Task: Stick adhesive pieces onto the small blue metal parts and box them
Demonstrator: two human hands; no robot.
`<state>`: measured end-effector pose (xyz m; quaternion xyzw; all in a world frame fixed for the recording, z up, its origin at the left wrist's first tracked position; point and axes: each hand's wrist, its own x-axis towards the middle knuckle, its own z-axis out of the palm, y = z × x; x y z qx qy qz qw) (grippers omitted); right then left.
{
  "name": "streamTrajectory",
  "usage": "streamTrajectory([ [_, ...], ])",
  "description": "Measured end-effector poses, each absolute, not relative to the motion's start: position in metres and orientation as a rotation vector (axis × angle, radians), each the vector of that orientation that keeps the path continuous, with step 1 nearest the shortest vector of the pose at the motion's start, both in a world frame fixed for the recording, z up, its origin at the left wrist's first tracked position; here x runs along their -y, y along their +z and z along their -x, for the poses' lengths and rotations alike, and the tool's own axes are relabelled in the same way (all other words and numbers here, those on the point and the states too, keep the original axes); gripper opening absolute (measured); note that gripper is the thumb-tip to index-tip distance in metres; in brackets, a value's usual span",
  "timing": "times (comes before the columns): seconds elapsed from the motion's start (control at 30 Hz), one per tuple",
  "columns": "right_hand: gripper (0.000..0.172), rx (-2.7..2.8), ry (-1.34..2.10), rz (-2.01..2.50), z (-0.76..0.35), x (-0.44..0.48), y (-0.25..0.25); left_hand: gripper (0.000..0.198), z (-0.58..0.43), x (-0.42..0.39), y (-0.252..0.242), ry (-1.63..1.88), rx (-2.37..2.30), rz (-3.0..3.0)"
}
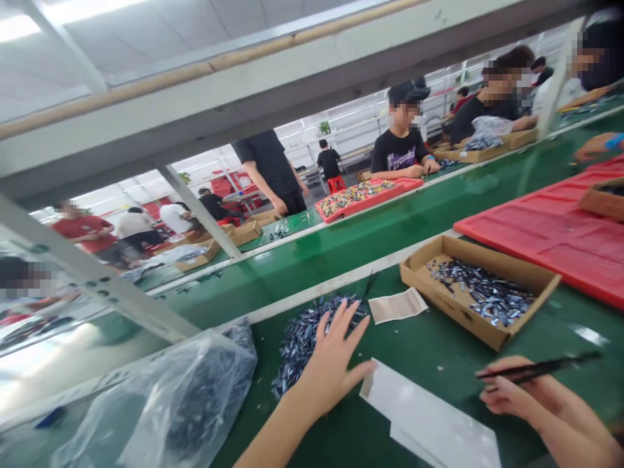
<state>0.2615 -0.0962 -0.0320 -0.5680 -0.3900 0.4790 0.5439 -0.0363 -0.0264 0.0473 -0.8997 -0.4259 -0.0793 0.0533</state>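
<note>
My left hand [329, 361] is held with its fingers spread over a heap of small dark, shiny metallic parts [299, 338]. Nothing shows in its grasp, and whether the fingertips touch the heap I cannot tell. Beside its thumb lie white paper sheets [429, 409], overlapping on the green work surface. My right hand [531, 396], at the lower right, is closed around slim black tweezers [541, 370], slightly blurred. Past that hand sits an open cardboard tray [458, 318] holding more of the small parts [487, 292]. Between heap and tray lies a small pale paper strip [397, 305].
At lower left stands a clear plastic bag [195, 390] of similar parts. A red tray [546, 221] lies at the right. Beyond the green conveyor belt [292, 260], a red tray [341, 201] holds colourful parts near a seated co-worker [402, 146]. A white metal post [97, 273] slants at left.
</note>
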Motion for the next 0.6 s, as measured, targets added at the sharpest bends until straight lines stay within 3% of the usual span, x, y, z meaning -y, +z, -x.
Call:
streamTrajectory([
  [0.17, 0.023, 1.347, 1.559, 1.051, -0.203, 0.068, -0.008, 0.084, 0.122, 0.083, 0.001, -0.017, 1.492, 2.429],
  [0.33, 0.021, 1.606, 1.655, 0.967, -0.174, 0.056, -0.021, 0.069, 0.113, 0.068, -0.017, -0.033, 1.533, 2.415],
  [0.6, 0.020, 1.863, 1.529, 1.010, -0.187, 0.031, -0.018, 0.056, 0.081, 0.005, -0.026, -0.138, 1.476, 2.573],
])
